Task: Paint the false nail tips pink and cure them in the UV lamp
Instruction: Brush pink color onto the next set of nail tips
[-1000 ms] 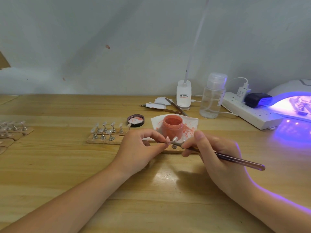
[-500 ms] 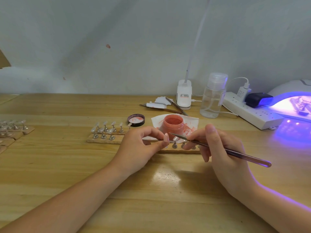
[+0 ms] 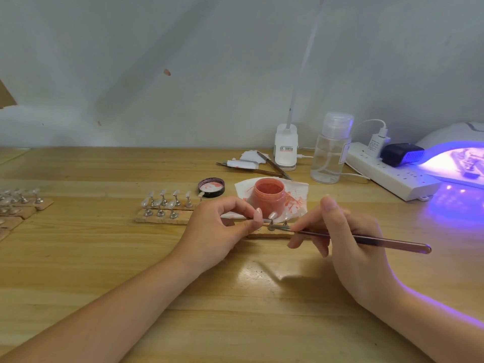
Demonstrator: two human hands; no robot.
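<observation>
At the table's [image 3: 104, 258] centre, the left hand [image 3: 217, 231] pinched a pink nail tip [image 3: 258, 214] between thumb and forefinger. The right hand [image 3: 348, 239] gripped a brush [image 3: 366, 239], its bristle end lying beside a small metal stand [image 3: 272, 224] on the wooden strip [image 3: 272, 235]. An open pink jar [image 3: 269, 195] sat on a stained tissue [image 3: 298, 189] at twelve o'clock from the hands, more clear tips [image 3: 165, 201] at ten o'clock, the glowing lamp [image 3: 455, 158] at two o'clock

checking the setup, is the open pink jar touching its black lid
Apart. The head view shows the pink jar standing on the white tissue, with the black lid lying to its left on the table and a strip of bare wood and tissue between them.
</observation>
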